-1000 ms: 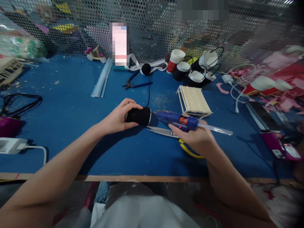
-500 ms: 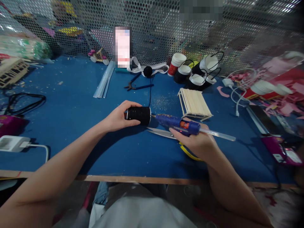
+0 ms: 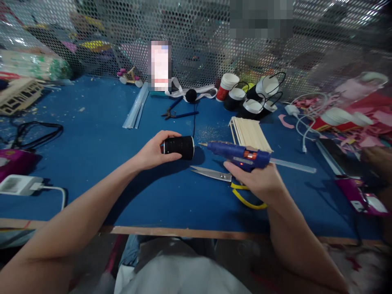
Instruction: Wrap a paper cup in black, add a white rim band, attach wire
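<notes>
Lying on its side, a paper cup wrapped in black yarn [image 3: 180, 148] is gripped by my left hand [image 3: 156, 151], thumb below and fingers above. A black strand runs from the cup back to a small ball of black yarn [image 3: 191, 95]. My right hand [image 3: 260, 179] is closed around a blue hot glue gun [image 3: 237, 154] with a clear glue stick [image 3: 294, 165] out of its rear. The gun's tip points left at the cup's white rim, a short gap away. Below the gun lie scissors with yellow handles [image 3: 225, 175].
Behind are blue-handled pliers [image 3: 180, 114], clear glue sticks [image 3: 136, 106] and several black-wrapped cups [image 3: 252, 107]. A small wooden stick frame [image 3: 251, 132] stands beyond the gun. At right lie a phone [image 3: 339, 157] and pink scraps; part of another person's hand [image 3: 378, 159] shows at the right edge.
My right hand has drawn the glue gun to the right, so its tip has come away from the cup's rim. My left hand still holds the cup in place.
</notes>
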`<state>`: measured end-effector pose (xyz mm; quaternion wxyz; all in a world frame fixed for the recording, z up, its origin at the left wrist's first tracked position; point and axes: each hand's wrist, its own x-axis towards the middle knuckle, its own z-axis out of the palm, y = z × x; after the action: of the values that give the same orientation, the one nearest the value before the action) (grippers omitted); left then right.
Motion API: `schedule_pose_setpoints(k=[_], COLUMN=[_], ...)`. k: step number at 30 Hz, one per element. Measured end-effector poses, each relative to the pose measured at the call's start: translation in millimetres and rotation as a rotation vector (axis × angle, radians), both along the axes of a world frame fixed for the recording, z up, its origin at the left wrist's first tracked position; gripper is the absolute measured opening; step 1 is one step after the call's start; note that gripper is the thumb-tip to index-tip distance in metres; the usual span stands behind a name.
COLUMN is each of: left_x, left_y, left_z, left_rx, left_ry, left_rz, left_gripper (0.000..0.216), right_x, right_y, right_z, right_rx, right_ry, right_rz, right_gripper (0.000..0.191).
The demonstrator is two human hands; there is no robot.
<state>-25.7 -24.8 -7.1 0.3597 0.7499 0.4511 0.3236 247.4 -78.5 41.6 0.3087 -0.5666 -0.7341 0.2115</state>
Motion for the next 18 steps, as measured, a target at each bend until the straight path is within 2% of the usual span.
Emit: schedule_pose_setpoints(k=[4,10,14,18], left_x=[2,6,6,7], left_y=[-1,-3,-4,-3], left_z=[0.1,-2.1,-0.6,0.7], left_rx=[0.033,0.057,-0.114,-0.262], left_ry=[-0.019,-0.070,-0.330,-0.570], left_rz=[0.028,0.028,0.029,0.091], left_gripper=[0.055,0.053,0.053,0.052], right_x=[6,6,9,27], right_y=[5,9,13,29], right_z=[1.9,3.7,8.6,16.0], right_rx=[-0.161,-0.170,-0.161,-0.121], right_ry=[0.150,0.042,-0.023,-0.063], right_rz=[-0.070,-0.045,-0.142,-0.250], right_gripper=[0.017,0.029,0.038,0.043])
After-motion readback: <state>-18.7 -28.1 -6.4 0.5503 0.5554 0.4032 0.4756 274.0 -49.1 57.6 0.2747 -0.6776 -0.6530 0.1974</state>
